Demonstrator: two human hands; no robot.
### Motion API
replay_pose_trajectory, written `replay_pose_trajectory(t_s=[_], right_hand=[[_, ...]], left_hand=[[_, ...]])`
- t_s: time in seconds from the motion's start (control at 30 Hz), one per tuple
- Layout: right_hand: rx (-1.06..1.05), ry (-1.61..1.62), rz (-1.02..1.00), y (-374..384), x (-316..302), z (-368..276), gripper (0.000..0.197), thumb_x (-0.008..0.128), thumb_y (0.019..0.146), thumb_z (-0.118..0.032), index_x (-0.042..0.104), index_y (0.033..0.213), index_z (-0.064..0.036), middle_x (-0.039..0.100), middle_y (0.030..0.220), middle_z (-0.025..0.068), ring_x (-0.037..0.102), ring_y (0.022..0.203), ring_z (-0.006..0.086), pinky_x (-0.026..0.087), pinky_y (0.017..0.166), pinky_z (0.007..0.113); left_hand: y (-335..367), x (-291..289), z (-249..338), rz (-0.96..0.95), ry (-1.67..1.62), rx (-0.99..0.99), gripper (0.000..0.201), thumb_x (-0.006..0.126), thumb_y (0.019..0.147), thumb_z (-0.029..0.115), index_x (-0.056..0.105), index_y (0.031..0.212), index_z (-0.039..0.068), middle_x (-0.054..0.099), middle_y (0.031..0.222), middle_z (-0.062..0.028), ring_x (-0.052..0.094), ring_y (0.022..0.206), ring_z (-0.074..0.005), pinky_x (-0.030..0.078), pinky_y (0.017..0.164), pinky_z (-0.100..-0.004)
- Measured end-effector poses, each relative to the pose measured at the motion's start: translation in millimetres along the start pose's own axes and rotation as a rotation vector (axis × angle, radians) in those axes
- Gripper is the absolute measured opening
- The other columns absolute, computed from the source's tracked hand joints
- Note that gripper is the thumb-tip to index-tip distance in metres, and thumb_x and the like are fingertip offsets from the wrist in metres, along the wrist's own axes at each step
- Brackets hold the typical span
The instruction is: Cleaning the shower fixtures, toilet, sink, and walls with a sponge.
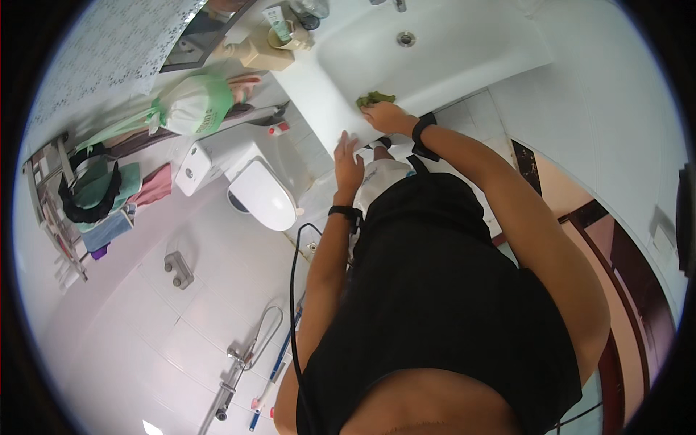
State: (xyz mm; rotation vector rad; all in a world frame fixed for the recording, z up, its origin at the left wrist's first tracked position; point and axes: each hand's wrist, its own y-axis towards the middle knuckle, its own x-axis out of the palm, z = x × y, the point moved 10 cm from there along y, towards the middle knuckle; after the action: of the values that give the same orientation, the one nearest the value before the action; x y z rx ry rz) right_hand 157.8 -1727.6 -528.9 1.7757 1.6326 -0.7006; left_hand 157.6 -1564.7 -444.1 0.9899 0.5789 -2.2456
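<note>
Under the fingers of my right hand (390,118) is a crumpled green cloth (377,98), pressed against the near rim of the white washbasin (341,101). The fingers are closed on it, though their tips are partly hidden. My left hand (348,163) is at the basin's near left corner, its fingers stretched out along the edge. Nothing shows in that hand. Both wrists wear black bands.
On the basin's left ledge are a beige box (266,55) and a cup holding a tube (279,25). A white toilet (264,196) stands at my left, with a red-capped bottle (278,129) on it. A towel rack (54,203) and shower fittings (232,362) line the wall.
</note>
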Motion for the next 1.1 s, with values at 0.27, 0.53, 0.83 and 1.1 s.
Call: replay_pose_trajectory(t_s=[0.27, 0.53, 0.83, 1.1], right_hand=[[-0.030, -0.197, -0.045, -78.5, -88.4, -22.6, 0.045, 0.064, 0.103, -0.026, 0.066, 0.147, -0.0214, 0.060, 0.146, 0.0182, 0.056, 0.136, 0.0374, 0.043, 0.116, 0.052], [0.259, -0.556, -0.022, -195.2, -225.9, 143.0, 0.061, 0.059, 0.105, -0.030, 0.047, 0.165, -0.0229, 0.027, 0.174, 0.0229, 0.025, 0.161, 0.0457, 0.026, 0.129, 0.059], [0.932, -0.496, 0.160, -280.8, -345.9, 338.4, 0.070, 0.028, 0.115, -0.057, 0.011, 0.176, -0.0270, 0.002, 0.180, 0.0262, 0.004, 0.165, 0.0500, 0.018, 0.132, 0.062], [0.761, -0.597, 0.340, -255.7, -321.2, 304.6, 0.071, 0.037, 0.115, -0.054, 0.019, 0.175, -0.0208, 0.005, 0.180, 0.0267, 0.008, 0.165, 0.0500, 0.016, 0.131, 0.063]], left_hand=[[25.8, 5.9, 5.1, 0.078, 0.103, -0.033, 0.051, 0.067, 0.088, -0.001, 0.061, 0.138, 0.004, 0.049, 0.149, -0.0265, 0.050, 0.136, -0.0460, 0.045, 0.114, -0.0532], [38.4, 32.5, 33.9, 0.242, 0.148, -0.111, 0.051, 0.066, 0.087, 0.002, 0.059, 0.137, 0.000, 0.047, 0.154, -0.0269, 0.047, 0.139, -0.0485, 0.042, 0.117, -0.0551], [39.7, 47.3, 34.6, 0.211, 0.191, -0.136, 0.057, 0.069, 0.088, 0.006, 0.058, 0.145, 0.004, 0.043, 0.160, -0.0230, 0.044, 0.144, -0.0453, 0.041, 0.120, -0.0534], [41.4, 51.4, 37.5, 0.116, 0.184, -0.159, 0.064, 0.069, 0.089, 0.004, 0.054, 0.152, 0.006, 0.039, 0.165, -0.0236, 0.040, 0.149, -0.0452, 0.039, 0.124, -0.0520]])
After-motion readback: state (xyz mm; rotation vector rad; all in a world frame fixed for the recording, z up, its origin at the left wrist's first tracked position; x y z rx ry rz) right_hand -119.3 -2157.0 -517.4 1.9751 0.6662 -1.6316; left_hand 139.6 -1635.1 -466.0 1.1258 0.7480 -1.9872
